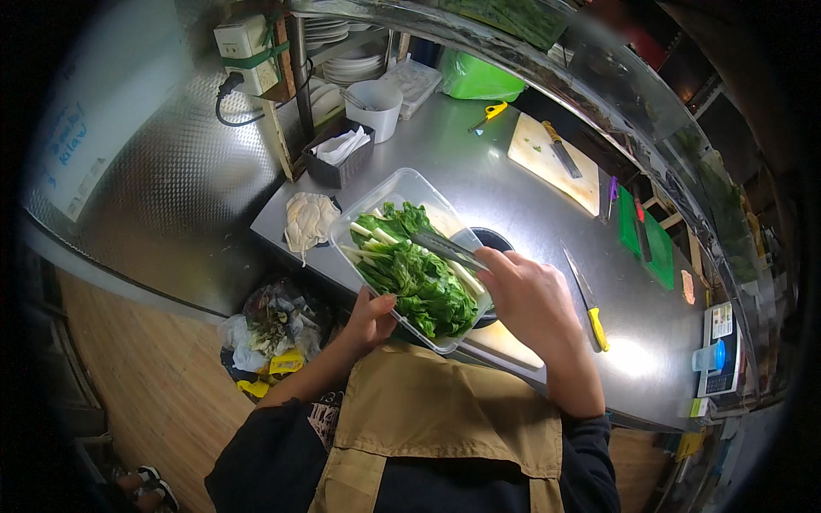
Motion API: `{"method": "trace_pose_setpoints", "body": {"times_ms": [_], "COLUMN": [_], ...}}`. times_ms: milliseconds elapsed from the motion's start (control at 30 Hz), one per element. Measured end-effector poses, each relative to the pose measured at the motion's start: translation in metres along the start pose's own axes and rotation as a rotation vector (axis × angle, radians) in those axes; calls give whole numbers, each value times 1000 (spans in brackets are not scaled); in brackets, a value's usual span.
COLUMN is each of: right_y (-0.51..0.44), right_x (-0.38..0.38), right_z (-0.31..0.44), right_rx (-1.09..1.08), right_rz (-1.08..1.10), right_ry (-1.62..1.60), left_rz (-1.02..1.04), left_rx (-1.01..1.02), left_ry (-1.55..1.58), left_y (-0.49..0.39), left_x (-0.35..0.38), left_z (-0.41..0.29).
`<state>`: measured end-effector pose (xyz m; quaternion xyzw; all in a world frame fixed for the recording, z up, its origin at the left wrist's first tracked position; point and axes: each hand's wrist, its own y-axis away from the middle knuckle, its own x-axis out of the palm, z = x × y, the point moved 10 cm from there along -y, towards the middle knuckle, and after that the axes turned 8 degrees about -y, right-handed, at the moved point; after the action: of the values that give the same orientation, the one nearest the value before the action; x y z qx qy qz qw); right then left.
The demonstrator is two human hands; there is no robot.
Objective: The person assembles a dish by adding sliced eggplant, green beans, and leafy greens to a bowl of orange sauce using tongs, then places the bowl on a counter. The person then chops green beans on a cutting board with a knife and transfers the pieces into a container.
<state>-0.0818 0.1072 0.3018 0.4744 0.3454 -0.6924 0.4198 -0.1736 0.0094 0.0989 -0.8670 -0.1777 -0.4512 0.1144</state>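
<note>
A clear plastic container [411, 176] of leafy greens with pale stems [426, 288] is tilted at the near edge of the steel counter. My left hand [374, 320] grips its near left wall, thumb over the rim. In my right hand [523, 295] are metal tongs [449, 249], whose tips rest on the greens. Whether the tongs pinch a leaf cannot be told. Behind the container, partly hidden, sits a round dark bowl or pan [492, 238]. A white cutting board [503, 343] lies partly under it, close to my apron.
A yellow-handled knife [596, 327] lies right of my right hand. Farther back are a white board [551, 160] with a knife, a green board [660, 256] with a red-handled knife, and yellow scissors [494, 111]. A folded cloth [309, 221] lies left; a trash bag [276, 333] stands below.
</note>
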Motion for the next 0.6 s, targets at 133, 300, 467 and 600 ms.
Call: {"method": "trace_pose_setpoints", "body": {"times_ms": [133, 300, 467, 600], "right_y": [-20, -28, -10, -3], "right_x": [23, 31, 1, -13], "right_z": [12, 8, -2, -5], "right_rx": [-63, -77, -90, -72], "right_rz": [55, 49, -118, -205], "right_ry": [-7, 16, -102, -154], "left_rz": [20, 18, 12, 0], "left_rx": [18, -17, -10, -14], "left_ry": [-86, -77, -51, -58], "left_y": [-3, -5, -6, -6], "left_x": [-1, 1, 5, 6], "left_z": [-1, 6, 10, 11]}}
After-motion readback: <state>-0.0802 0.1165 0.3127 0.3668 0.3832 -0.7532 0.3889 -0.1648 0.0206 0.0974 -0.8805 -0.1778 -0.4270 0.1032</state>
